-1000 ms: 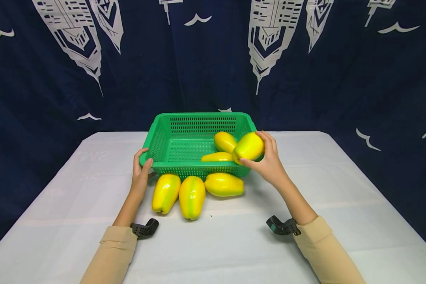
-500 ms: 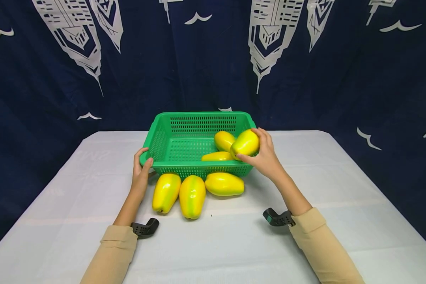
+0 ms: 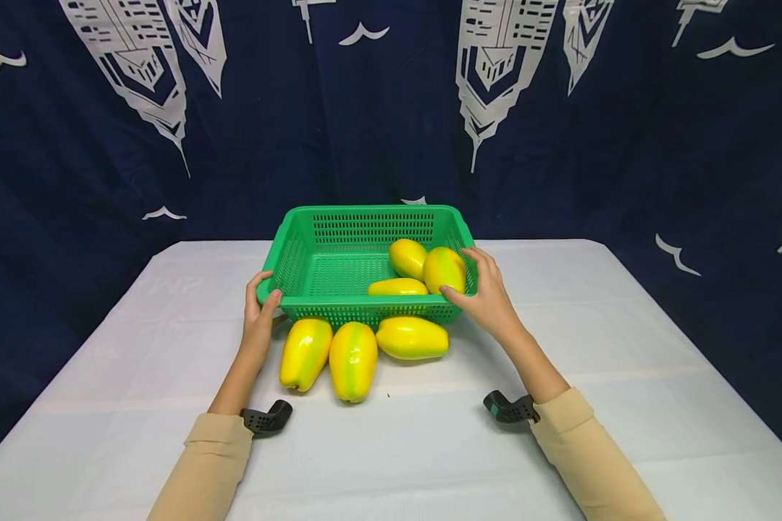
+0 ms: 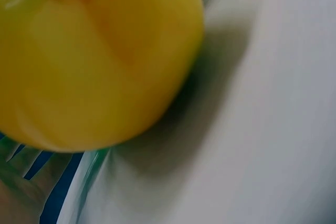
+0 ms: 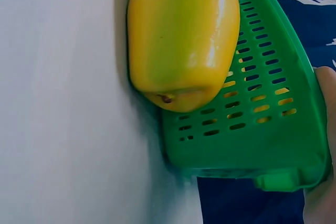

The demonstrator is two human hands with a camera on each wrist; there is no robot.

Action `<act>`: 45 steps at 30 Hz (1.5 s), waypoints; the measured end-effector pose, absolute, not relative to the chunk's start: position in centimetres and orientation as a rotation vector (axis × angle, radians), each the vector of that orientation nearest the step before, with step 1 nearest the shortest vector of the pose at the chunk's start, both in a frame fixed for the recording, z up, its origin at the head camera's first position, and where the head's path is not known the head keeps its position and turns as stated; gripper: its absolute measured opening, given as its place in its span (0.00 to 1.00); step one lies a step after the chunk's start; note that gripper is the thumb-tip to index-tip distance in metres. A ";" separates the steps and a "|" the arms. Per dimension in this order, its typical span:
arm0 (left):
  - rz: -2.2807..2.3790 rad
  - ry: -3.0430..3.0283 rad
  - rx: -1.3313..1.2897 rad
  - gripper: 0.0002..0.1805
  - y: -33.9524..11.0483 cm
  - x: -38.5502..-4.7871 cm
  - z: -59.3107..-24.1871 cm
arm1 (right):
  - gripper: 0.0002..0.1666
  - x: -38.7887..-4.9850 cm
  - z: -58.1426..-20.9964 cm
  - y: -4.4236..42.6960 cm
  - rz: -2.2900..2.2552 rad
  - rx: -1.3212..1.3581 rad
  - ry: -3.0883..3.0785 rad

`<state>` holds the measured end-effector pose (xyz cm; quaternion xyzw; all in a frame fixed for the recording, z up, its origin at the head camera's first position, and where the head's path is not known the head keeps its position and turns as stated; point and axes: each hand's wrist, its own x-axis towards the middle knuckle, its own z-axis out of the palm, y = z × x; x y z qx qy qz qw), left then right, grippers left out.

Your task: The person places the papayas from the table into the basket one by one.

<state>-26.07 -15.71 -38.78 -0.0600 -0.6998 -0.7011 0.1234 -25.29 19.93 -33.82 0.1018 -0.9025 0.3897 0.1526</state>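
Observation:
My left hand (image 3: 258,318) grips the near left corner of a green plastic basket (image 3: 365,300), thumb on the front rim and fingers over the side. Over the near right corner is my right hand (image 3: 492,300), its thumb and fingers spread round the rim beside a yellow papaya (image 3: 444,270) inside the basket. That papaya sits apart from the curve of the fingers. Two more lie in the basket: a papaya (image 3: 407,258) behind and a papaya (image 3: 397,287) along the front wall, partly hidden by it. The right wrist view shows only the hand's edge by the rim.
Before the basket, two papayas stand lengthwise, a left papaya (image 3: 305,354) and a middle papaya (image 3: 353,362); a third papaya (image 3: 412,338) lies crosswise against the front wall. All rest on a white-covered table (image 3: 404,456). A dark blue patterned curtain (image 3: 378,116) hangs behind.
My right hand has lowered the papaya into the basket's right end and let it go; the fruit has turned and settled against the others. The left hand keeps its place.

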 end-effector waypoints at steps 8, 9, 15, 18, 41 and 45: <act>-2.048 -2.043 -0.170 0.26 -15.7 -25.9 -38.8 | 0.45 -24.5 -34.3 20.6 1.157 0.363 -2.546; -2.044 -2.045 -0.170 0.26 -15.7 -25.9 -38.8 | 0.45 -24.4 -34.4 20.7 1.155 0.371 -2.542; -2.029 -2.050 -0.182 0.26 -15.7 -25.9 -38.7 | 0.45 -23.7 -34.5 21.0 1.143 0.402 -2.536; -2.026 -2.049 -0.184 0.26 -15.7 -26.0 -38.7 | 0.45 -23.3 -34.5 21.0 1.128 0.420 -2.529; -2.053 -2.032 -0.184 0.25 -15.6 -26.0 -38.6 | 0.44 -21.4 -33.1 20.3 1.101 0.534 -2.435; -2.047 -2.033 -0.189 0.25 -15.7 -26.0 -38.7 | 0.45 -20.9 -33.0 20.0 1.104 0.553 -2.443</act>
